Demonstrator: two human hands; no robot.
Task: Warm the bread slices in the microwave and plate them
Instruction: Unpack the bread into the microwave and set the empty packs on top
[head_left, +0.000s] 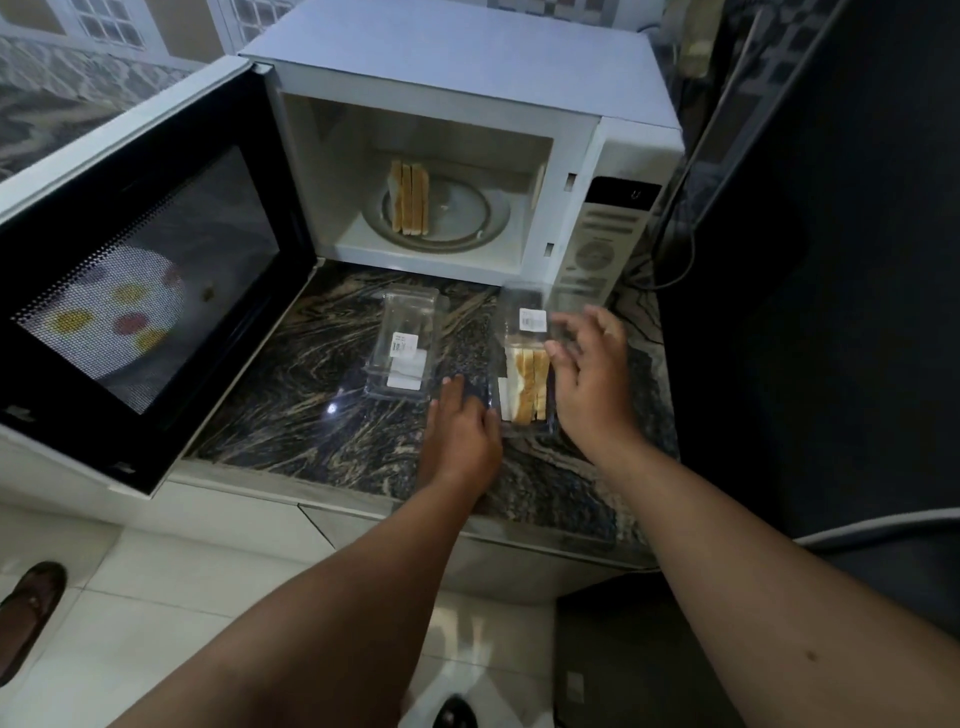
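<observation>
The white microwave (519, 78) stands at the back of the counter with its door (140, 291) swung wide to the left. Three bread slices (410, 198) stand on edge on the left of its glass turntable (467, 213). In front, a clear plastic box (524, 306) with its lid raised holds more bread slices (527, 382). My left hand (462, 431) presses against the box's left side. My right hand (587, 374) grips its right edge, fingers over the rim. An empty clear box (405, 343) lies to the left.
The dark marbled counter (311, 389) ends at a white edge near me. A flowered plate (119, 312) shows through the door's mesh. A dark appliance (831, 260) and cables crowd the right. A shoe (31, 608) is on the tiled floor.
</observation>
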